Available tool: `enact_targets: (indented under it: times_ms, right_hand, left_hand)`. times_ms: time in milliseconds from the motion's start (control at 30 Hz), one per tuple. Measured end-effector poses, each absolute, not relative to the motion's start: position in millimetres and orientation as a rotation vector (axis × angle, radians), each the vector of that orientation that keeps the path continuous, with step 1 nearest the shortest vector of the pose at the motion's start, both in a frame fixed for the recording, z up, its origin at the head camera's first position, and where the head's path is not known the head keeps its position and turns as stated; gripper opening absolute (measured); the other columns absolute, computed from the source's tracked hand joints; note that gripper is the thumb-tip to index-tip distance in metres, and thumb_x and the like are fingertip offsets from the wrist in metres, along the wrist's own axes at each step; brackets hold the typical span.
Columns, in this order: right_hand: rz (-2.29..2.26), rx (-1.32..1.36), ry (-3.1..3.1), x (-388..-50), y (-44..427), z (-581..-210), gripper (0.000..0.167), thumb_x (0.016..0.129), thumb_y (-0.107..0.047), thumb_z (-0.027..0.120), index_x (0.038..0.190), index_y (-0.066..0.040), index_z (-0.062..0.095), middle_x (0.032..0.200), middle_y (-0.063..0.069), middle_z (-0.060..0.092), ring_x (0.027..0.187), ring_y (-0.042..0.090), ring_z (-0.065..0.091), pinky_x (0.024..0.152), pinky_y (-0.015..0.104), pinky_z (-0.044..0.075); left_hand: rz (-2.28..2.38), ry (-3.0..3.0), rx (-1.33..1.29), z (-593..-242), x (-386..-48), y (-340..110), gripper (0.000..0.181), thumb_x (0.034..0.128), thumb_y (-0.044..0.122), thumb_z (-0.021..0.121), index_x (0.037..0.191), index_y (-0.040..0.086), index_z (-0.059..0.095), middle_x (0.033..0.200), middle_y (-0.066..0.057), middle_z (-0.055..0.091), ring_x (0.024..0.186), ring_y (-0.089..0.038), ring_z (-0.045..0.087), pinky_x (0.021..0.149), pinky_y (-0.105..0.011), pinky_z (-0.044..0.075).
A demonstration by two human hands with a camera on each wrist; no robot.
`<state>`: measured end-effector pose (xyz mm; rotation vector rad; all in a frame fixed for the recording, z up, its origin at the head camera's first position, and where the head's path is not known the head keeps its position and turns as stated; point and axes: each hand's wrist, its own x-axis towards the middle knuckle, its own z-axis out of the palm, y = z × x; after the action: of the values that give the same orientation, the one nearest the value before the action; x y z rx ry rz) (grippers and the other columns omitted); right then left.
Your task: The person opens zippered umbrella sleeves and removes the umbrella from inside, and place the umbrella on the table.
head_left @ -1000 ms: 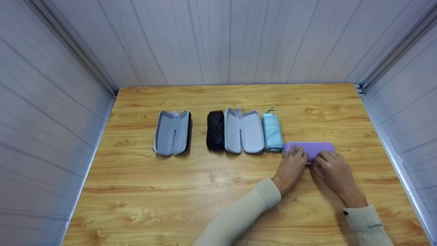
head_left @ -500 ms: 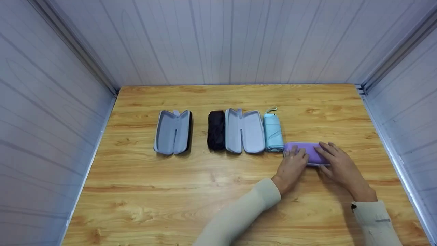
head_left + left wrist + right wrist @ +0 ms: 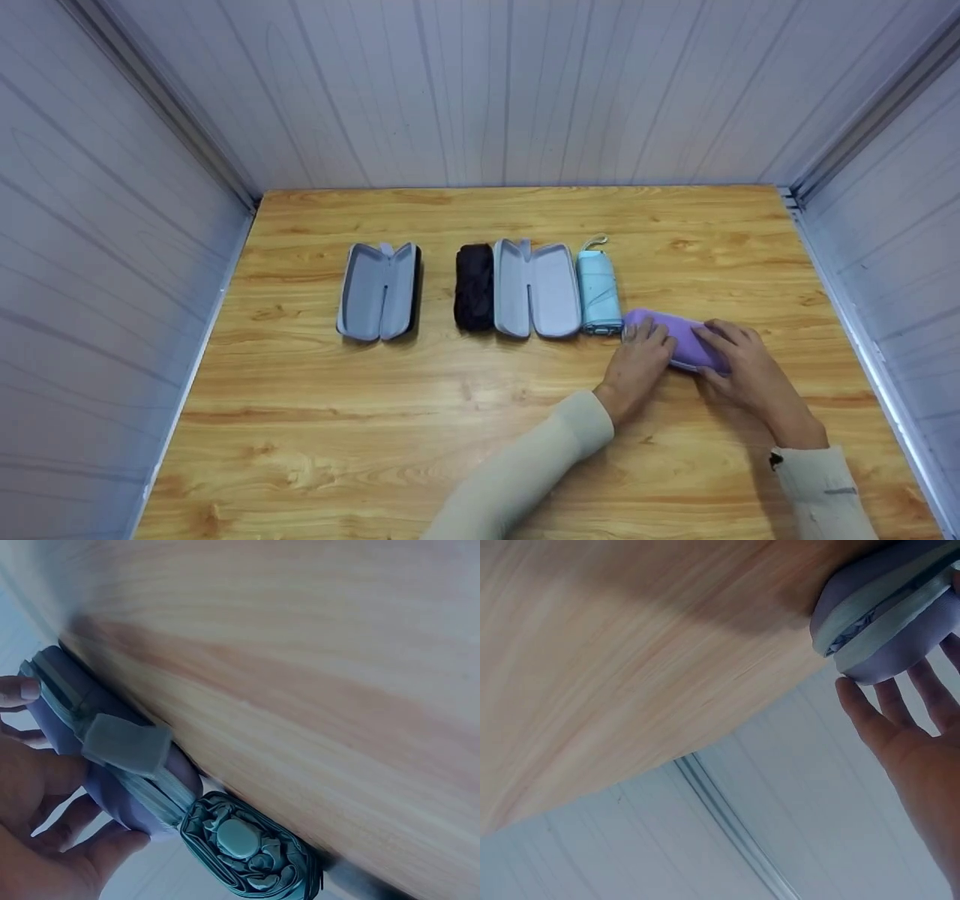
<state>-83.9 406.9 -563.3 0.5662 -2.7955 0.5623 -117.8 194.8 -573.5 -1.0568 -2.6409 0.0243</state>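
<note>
A purple zip case (image 3: pixel 686 341) lies slightly askew at the table's right side, its two halves folded together. My left hand (image 3: pixel 637 364) holds its left end, fingers on top and thumb at the front edge. At the other end, my right hand (image 3: pixel 750 371) grips the case with fingers over the top and thumb low on the front. In the right wrist view, a gap between the grey zipper edges shows something bluish and creased inside. A grey tab (image 3: pixel 126 746) hangs over the zipper. Touching or almost touching the case's left end is a folded light blue umbrella (image 3: pixel 598 292).
A case spread open with a grey lining (image 3: pixel 536 289) stands between the blue umbrella and a black folded bundle (image 3: pixel 474 287). Farther left is another opened grey-lined case (image 3: pixel 379 292). White panel walls (image 3: pixel 480 90) enclose the wooden table (image 3: pixel 337 450) at back and sides.
My right hand has shifted from the case's front edge to grip its right end. That end has swung toward me, so the case lies at an angle. My left hand has barely moved.
</note>
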Motion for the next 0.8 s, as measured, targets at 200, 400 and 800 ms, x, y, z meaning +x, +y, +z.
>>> enact_targets:
  times_ms: [200, 400, 800]
  right_hand:
    - [0.491, 0.464, -2.849, -77, 400, -559, 0.065, 0.074, -0.001, 0.092, 0.135, 0.002, 0.069, 0.130, 0.027, 0.064, 0.112, 0.055, 0.057, 0.087, 0.069, 0.051]
    - [0.452, 0.421, -2.873, -70, 393, -553, 0.065, 0.075, -0.007, 0.093, 0.135, 0.001, 0.069, 0.127, 0.026, 0.064, 0.107, 0.053, 0.059, 0.080, 0.067, 0.054]
    - [0.563, 0.450, -2.936, -65, 386, -546, 0.063, 0.073, -0.007, 0.094, 0.128, 0.010, 0.068, 0.118, 0.028, 0.061, 0.103, 0.050, 0.062, 0.084, 0.064, 0.052]
  left_hand:
    - [0.022, -2.692, -1.083, -570, -119, 195, 0.019, 0.1044, 0.019, 0.062, 0.122, 0.024, 0.069, 0.119, 0.008, 0.062, 0.115, -0.012, 0.054, 0.104, -0.028, 0.048]
    - [-0.099, -2.733, -1.069, -568, -120, 196, 0.020, 0.1031, 0.032, 0.065, 0.121, 0.024, 0.068, 0.117, 0.008, 0.062, 0.115, -0.012, 0.057, 0.106, -0.028, 0.048]
    - [-0.111, -2.773, -1.024, -569, -120, 198, 0.037, 0.1071, 0.051, 0.056, 0.128, 0.024, 0.069, 0.128, 0.008, 0.061, 0.137, -0.015, 0.052, 0.120, -0.033, 0.039]
